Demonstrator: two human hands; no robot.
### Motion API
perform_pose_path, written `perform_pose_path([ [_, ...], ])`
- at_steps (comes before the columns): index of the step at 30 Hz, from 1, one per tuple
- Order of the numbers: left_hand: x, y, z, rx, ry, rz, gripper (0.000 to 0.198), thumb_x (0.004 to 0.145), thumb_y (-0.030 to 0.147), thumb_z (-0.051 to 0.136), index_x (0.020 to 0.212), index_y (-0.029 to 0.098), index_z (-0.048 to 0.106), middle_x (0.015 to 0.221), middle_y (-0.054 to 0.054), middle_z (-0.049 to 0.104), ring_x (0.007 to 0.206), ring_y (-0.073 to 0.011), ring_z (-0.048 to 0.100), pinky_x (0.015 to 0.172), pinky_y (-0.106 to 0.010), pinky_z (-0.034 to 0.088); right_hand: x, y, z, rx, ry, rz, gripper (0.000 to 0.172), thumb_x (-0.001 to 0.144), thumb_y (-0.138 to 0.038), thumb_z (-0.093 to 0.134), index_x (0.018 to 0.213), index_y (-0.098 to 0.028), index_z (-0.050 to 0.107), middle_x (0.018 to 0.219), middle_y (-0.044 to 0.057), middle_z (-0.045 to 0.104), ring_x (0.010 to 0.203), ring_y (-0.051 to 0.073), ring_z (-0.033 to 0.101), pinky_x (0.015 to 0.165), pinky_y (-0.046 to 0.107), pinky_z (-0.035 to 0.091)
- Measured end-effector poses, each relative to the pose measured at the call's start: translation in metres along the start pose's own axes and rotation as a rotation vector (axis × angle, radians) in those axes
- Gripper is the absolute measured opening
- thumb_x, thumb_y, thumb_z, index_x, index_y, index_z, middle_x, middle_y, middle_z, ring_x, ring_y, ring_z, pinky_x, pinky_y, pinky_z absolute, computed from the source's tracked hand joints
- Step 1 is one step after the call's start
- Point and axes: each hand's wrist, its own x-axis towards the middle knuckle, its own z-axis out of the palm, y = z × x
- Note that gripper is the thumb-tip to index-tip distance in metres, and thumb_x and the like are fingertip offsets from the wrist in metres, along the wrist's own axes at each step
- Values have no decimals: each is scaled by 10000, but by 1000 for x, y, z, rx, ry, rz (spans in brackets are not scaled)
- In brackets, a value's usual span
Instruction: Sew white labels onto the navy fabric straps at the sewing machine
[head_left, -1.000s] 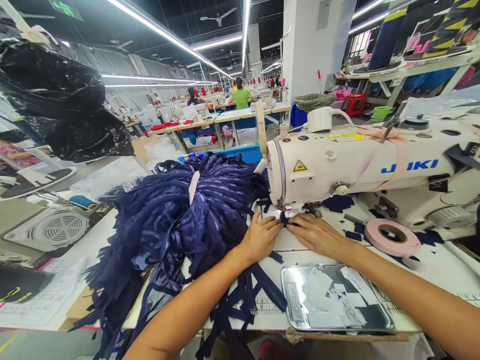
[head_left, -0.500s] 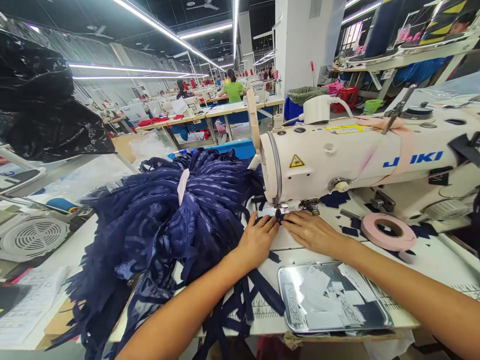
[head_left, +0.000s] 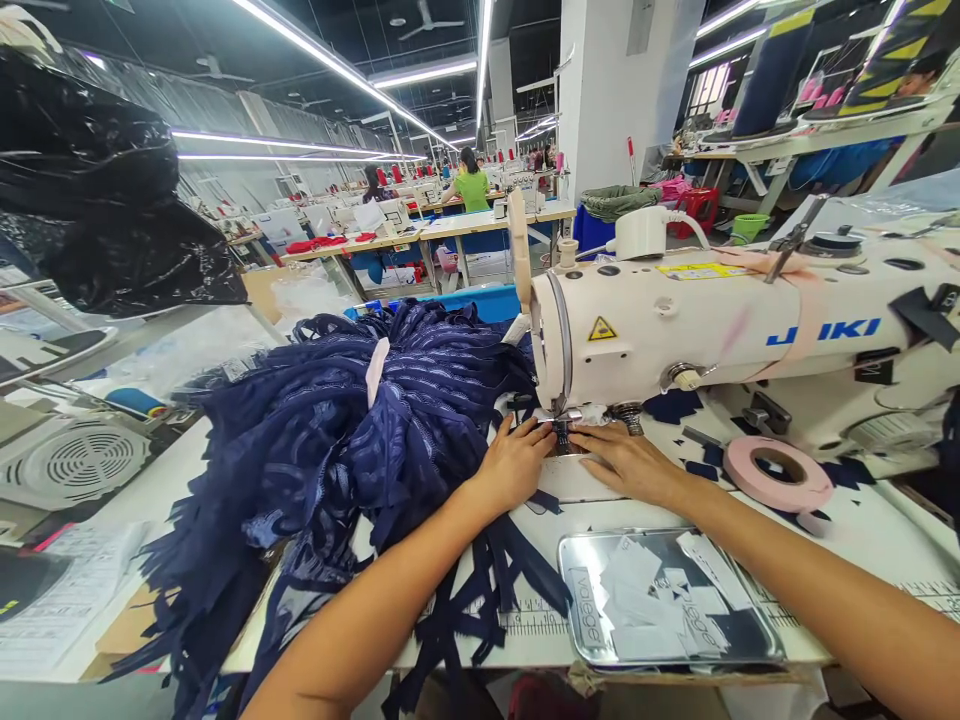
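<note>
My left hand point(head_left: 517, 462) lies on the sewing machine point(head_left: 720, 330) bed, left of the needle area, fingers stretched and fingertips by the presser foot point(head_left: 561, 415). On the other side, my right hand point(head_left: 634, 462) lies with fingers stretched flat, pointing left, its thumb apart. A small dark patch, perhaps navy fabric, shows between the fingertips; what lies under them is hidden. Left of my left hand is a big bundle of navy straps point(head_left: 405, 400), bound by a pale pink band point(head_left: 376, 372). Loose navy strips point(head_left: 517, 575) trail below my left wrist.
A metal tray point(head_left: 671, 600) with white labels sits at the table's front edge. A pink tape roll point(head_left: 778, 474) and navy scraps lie at right. Papers point(head_left: 71, 600) lie at far left, under a black plastic bag point(head_left: 112, 190). Co-workers sit farther back.
The camera view has shifted slightly. Both hands stay by the presser foot; my right thumb now stands farther from the fingers. Less dark fabric shows between the fingertips.
</note>
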Motion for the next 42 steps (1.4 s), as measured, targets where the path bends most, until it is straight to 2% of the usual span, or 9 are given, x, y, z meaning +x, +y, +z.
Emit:
perform_pose_path([
  [3, 1, 6, -4, 56, 46, -55, 326, 815, 135, 431, 1117, 94, 549, 1173, -123, 551, 1173, -248, 413, 968, -417, 339, 2, 2, 3, -10, 22, 76, 300, 854, -229, 405, 1064, -135, 598, 1021, 99, 658, 912, 205, 610, 798, 355, 502],
  [6, 1, 16, -8, 142, 35, -164, 260, 836, 186, 414, 947, 67, 617, 967, -152, 588, 981, -269, 496, 806, -413, 400, 7, -2, 1, -117, -32, 165, 295, 859, -255, 398, 1051, -156, 600, 923, 90, 677, 800, 212, 626, 702, 352, 511],
  [8, 1, 19, -9, 179, 18, -227, 280, 838, 190, 409, 987, 59, 607, 913, -152, 591, 898, -265, 508, 770, -429, 392, 11, -6, -4, -206, -95, 176, 295, 849, -294, 427, 1035, -146, 602, 876, 103, 677, 746, 226, 625, 673, 364, 500],
  [12, 8, 14, -7, 210, 11, -251, 368, 805, 180, 450, 1158, 114, 532, 1080, -153, 567, 1015, -299, 466, 891, -519, 305, 11, -14, -20, -280, -139, 95, 247, 798, -304, 500, 909, -121, 623, 862, 128, 659, 748, 240, 610, 717, 375, 474],
  [15, 15, 8, -4, 192, -2, -187, 361, 802, 147, 432, 1145, 173, 541, 1165, -116, 540, 1119, -293, 407, 952, -528, 254, 3, -16, -26, -239, -128, 12, 143, 739, -199, 519, 814, -124, 614, 855, 119, 638, 768, 224, 593, 730, 348, 465],
  [18, 20, 5, -1, 178, 0, -164, 341, 807, 144, 421, 1118, 179, 556, 1138, -105, 554, 1113, -280, 414, 966, -511, 253, -6, -11, -26, -194, -100, -62, 190, 689, -90, 495, 844, -109, 604, 867, 121, 624, 773, 216, 585, 729, 340, 470],
  [22, 22, 5, 2, 171, 20, -166, 323, 808, 145, 416, 1090, 170, 569, 1122, -118, 556, 1083, -283, 427, 904, -474, 321, -10, -3, -19, -135, -64, -105, 251, 703, 15, 424, 821, -128, 593, 881, 114, 616, 790, 193, 581, 727, 322, 477],
  [25, 21, 4, 2, 161, 28, -187, 318, 810, 150, 415, 1083, 184, 574, 1102, -118, 561, 1048, -286, 441, 833, -439, 362, -9, -1, -15, -128, -71, -100, 239, 738, 19, 412, 779, -138, 587, 861, 107, 610, 807, 194, 576, 695, 314, 484],
  [42, 26, 3, 3, 131, 15, -224, 270, 827, 180, 414, 1022, 195, 600, 1062, -117, 566, 1003, -286, 447, 776, -424, 356, -1, -19, -14, -218, -107, -101, 225, 755, 15, 434, 723, -142, 592, 769, 84, 567, 773, 204, 535, 736, 344, 454],
])
